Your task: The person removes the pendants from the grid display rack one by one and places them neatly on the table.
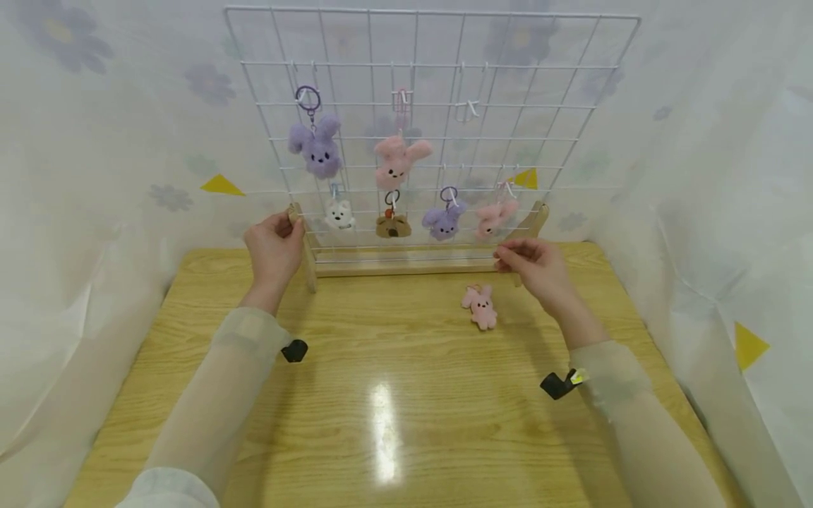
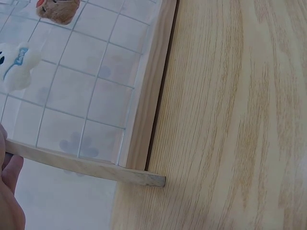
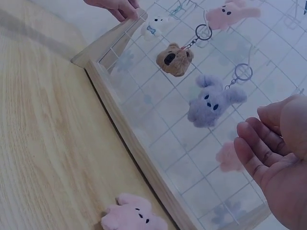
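Observation:
A white wire grid rack [image 1: 438, 137] stands in a wooden base [image 1: 406, 268]. My left hand [image 1: 274, 250] pinches the top of its left wooden leg [image 2: 81, 165]. My right hand [image 1: 540, 271] hovers before the rack's lower right corner, fingers loosely bent and holding nothing [image 3: 283, 163]. Just above it hangs a pink plush keychain [image 1: 492, 220], with a small purple plush keychain [image 3: 211, 103] to the left. On the table below lies another pink plush keychain [image 1: 483, 308], face up.
Higher on the grid hang a larger purple plush [image 1: 320, 152] and a pink one [image 1: 396, 166]. Below them hang a white plush [image 1: 339, 215] and a brown one [image 1: 394, 226]. One upper right hook [image 1: 470, 109] carries nothing. White flowered curtains surround the wooden table [image 1: 330, 395].

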### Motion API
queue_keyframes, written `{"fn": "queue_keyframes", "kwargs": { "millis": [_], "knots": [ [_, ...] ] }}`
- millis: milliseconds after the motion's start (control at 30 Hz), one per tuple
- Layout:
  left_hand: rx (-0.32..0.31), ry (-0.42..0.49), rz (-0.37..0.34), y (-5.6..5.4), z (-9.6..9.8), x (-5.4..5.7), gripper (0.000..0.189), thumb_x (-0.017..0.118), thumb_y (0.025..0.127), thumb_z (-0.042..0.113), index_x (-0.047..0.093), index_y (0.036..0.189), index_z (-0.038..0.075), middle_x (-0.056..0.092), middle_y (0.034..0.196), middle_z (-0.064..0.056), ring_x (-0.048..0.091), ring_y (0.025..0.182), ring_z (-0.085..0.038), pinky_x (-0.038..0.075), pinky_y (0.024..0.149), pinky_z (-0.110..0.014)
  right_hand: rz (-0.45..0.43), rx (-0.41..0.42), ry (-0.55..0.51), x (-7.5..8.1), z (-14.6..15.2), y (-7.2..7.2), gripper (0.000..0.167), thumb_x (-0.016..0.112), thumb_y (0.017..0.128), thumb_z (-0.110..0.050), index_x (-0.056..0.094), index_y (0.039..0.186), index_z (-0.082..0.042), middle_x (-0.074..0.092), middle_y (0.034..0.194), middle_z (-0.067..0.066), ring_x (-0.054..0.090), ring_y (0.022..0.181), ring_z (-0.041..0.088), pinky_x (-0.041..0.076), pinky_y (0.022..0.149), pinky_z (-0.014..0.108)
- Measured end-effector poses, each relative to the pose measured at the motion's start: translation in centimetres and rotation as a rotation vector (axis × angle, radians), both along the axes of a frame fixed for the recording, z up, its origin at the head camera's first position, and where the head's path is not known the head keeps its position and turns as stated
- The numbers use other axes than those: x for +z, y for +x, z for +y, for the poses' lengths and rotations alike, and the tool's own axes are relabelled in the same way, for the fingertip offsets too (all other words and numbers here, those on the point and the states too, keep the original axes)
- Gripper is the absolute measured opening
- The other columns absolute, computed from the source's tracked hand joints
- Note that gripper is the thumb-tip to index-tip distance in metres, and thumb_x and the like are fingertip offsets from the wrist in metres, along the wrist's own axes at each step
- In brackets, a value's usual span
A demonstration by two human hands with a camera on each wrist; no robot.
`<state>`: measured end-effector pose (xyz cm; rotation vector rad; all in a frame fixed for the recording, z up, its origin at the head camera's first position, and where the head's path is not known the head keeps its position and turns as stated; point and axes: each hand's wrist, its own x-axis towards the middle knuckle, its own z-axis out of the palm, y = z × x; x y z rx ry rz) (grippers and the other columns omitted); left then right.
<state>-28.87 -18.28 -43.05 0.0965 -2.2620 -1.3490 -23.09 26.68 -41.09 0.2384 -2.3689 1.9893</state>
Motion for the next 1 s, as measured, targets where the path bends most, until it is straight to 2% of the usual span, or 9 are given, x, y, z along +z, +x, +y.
{"fn": "queue_keyframes", "kwargs": {
  "millis": [200,333,433,567,667,800,1000],
  "knots": [
    [0.009,-0.014,-0.01,0.1,0.0,0.2,0.025,0.069,0.103,0.013,0.076,0.116,-0.007,0.076,0.108,-0.022,0.074,0.098,-0.029,0.062,0.083,-0.025,0.024,0.018,0.064,2.0,-0.9,-0.3,0.035,0.069,0.105,-0.015,0.065,0.121,0.016,0.076,0.097,0.005,0.074,0.089,0.022,0.064,0.085,0.03],
    [0.011,-0.013,-0.022,0.2,0.0,0.2,0.026,0.068,0.103,0.013,0.076,0.117,-0.007,0.076,0.109,-0.023,0.074,0.1,-0.031,0.062,0.084,-0.025,0.042,0.025,0.068,3.2,-1.5,-0.6,0.035,0.069,0.105,-0.015,0.066,0.122,0.016,0.077,0.1,0.008,0.074,0.088,0.021,0.063,0.085,0.029],
    [0.012,-0.016,-0.024,0.1,0.1,0.2,0.026,0.069,0.103,0.013,0.076,0.117,-0.007,0.076,0.109,-0.023,0.074,0.1,-0.03,0.062,0.084,-0.025,0.07,0.048,0.022,4.0,-2.0,-0.8,0.03,0.069,0.105,-0.01,0.067,0.12,0.016,0.076,0.108,0.011,0.073,0.09,0.021,0.064,0.084,0.03],
    [0.003,-0.02,-0.006,0.1,0.1,0.3,0.025,0.069,0.103,0.014,0.077,0.116,-0.006,0.077,0.108,-0.022,0.075,0.097,-0.028,0.063,0.082,-0.025,0.117,0.069,-0.013,5.1,-2.6,-1.3,0.019,0.069,0.104,-0.005,0.072,0.115,0.01,0.076,0.109,0.013,0.073,0.089,0.021,0.064,0.081,0.03],
    [-0.005,-0.019,0.012,0.0,0.1,0.4,0.024,0.07,0.103,0.014,0.077,0.115,-0.006,0.077,0.107,-0.021,0.075,0.095,-0.028,0.062,0.079,-0.023,0.131,0.069,0.006,5.9,-3.1,-1.5,0.016,0.069,0.104,-0.007,0.075,0.113,0.004,0.075,0.104,0.015,0.073,0.087,0.023,0.064,0.081,0.03],
    [-0.003,-0.017,0.016,0.0,0.1,0.5,0.024,0.07,0.103,0.013,0.077,0.114,-0.007,0.077,0.105,-0.022,0.075,0.093,-0.028,0.06,0.077,-0.019,0.119,0.069,0.053,7.2,-4.0,-1.8,0.02,0.071,0.104,-0.014,0.073,0.113,0.003,0.075,0.102,0.014,0.073,0.088,0.026,0.064,0.081,0.031],
    [0.002,-0.018,-0.004,0.0,0.1,0.3,0.025,0.07,0.103,0.014,0.077,0.114,-0.007,0.077,0.106,-0.022,0.074,0.095,-0.028,0.062,0.081,-0.024,0.097,0.06,0.101,8.9,-5.5,-2.2,0.029,0.073,0.103,-0.02,0.071,0.118,0.005,0.073,0.106,0.017,0.073,0.091,0.027,0.064,0.077,0.028]
  ]
}}
